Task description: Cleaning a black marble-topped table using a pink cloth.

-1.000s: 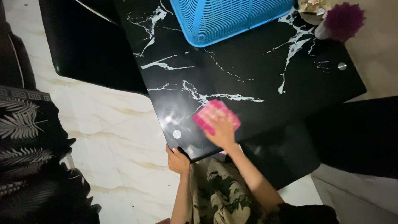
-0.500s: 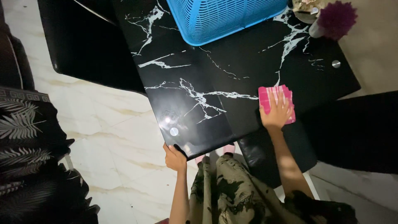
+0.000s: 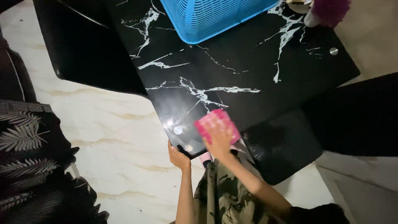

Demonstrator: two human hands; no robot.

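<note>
Black fabric printed with pale fern leaves (image 3: 25, 141) fills the far left edge, lying over a cream marble-patterned floor (image 3: 120, 153). Further right, a dark chair seat (image 3: 87, 45) sits tucked beside the corner of a glossy black tabletop veined with white marble lines (image 3: 248, 66).

At the table's near corner, the left hand (image 3: 179, 157) comes up from below on a straight, slim forearm; its fingers curl over the table's edge, pressed together and gripping the corner itself, just below a small round metal stud (image 3: 178, 130).

Just to the right, the right hand (image 3: 219, 143) lies palm-down, fingers spread flat on a pink checked cleaning cloth (image 3: 215, 123), pressing it against the tabletop close to the near edge. It pinches nothing; the cloth is simply pinned under the open palm. The right forearm runs diagonally down and to the right, bent at the elbow, over a lap in an olive garment with dark leaf print (image 3: 224, 195).

Above, a bright blue slatted plastic basket (image 3: 211, 16) stands on the tabletop, well apart from the cloth. Right of the lap, a second black padded chair seat (image 3: 286, 145) sits under the table's edge. At the top right corner, a purple fluffy object (image 3: 329, 9) rests near another metal stud (image 3: 333, 51).
</note>
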